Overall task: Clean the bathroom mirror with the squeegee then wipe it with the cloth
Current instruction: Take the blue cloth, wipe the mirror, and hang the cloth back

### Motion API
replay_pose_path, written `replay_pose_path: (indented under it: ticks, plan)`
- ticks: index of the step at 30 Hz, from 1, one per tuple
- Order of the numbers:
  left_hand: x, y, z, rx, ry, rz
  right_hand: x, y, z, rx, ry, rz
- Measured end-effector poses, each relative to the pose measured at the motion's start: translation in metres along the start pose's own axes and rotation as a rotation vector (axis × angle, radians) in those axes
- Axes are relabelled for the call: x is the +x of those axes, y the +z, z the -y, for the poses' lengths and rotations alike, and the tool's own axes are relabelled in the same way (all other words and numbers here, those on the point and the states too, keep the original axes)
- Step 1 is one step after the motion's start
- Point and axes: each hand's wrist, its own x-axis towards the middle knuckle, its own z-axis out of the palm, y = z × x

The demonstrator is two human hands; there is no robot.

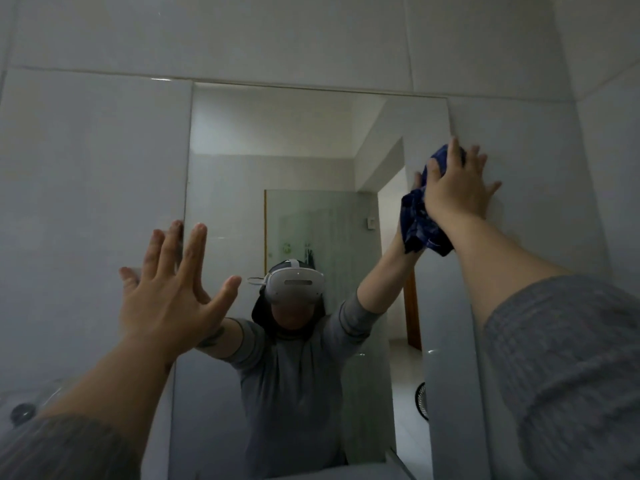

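Observation:
The bathroom mirror point(277, 150) hangs on the tiled wall straight ahead, its frameless edges running from left of centre to the right. My right hand point(453, 188) presses a dark blue cloth point(420, 223) flat against the mirror's upper right edge, fingers spread over it; part of the cloth hangs below my palm. My left hand point(169, 289) is raised with fingers apart at the mirror's left edge and holds nothing. No squeegee is in view.
White wall tiles point(86, 168) surround the mirror. A dark round knob point(22, 412) sits at the lower left. The mirror reflects a person in a grey sweater with a headset, a glass shower panel and a doorway.

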Motion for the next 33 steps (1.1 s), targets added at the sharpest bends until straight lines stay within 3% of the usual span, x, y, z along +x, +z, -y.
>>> replay_pose_path:
  ticks: [5, 16, 21, 26, 31, 33]
  plan:
    - [0.002, 0.003, 0.002, 0.002, -0.006, -0.016, -0.040, 0.020, 0.038, 0.035, -0.180, -0.122]
    - [0.002, -0.005, 0.012, -0.102, 0.058, 0.019, -0.100, 0.053, 0.161, 0.023, -0.465, -0.034]
    - [-0.028, 0.008, 0.022, -0.083, 0.091, -0.098, -0.130, 0.061, 0.206, 0.008, -0.621, 0.034]
    - [-0.071, 0.028, 0.020, -0.124, 0.059, -0.057, -0.161, 0.072, 0.217, 0.008, -0.825, 0.083]
    - [-0.076, 0.034, 0.015, -0.096, 0.019, 0.017, -0.182, 0.074, 0.193, -0.081, -1.173, 0.140]
    - [-0.075, 0.031, 0.014, -0.067, 0.009, 0.039, -0.185, 0.073, 0.173, -0.054, -1.140, 0.130]
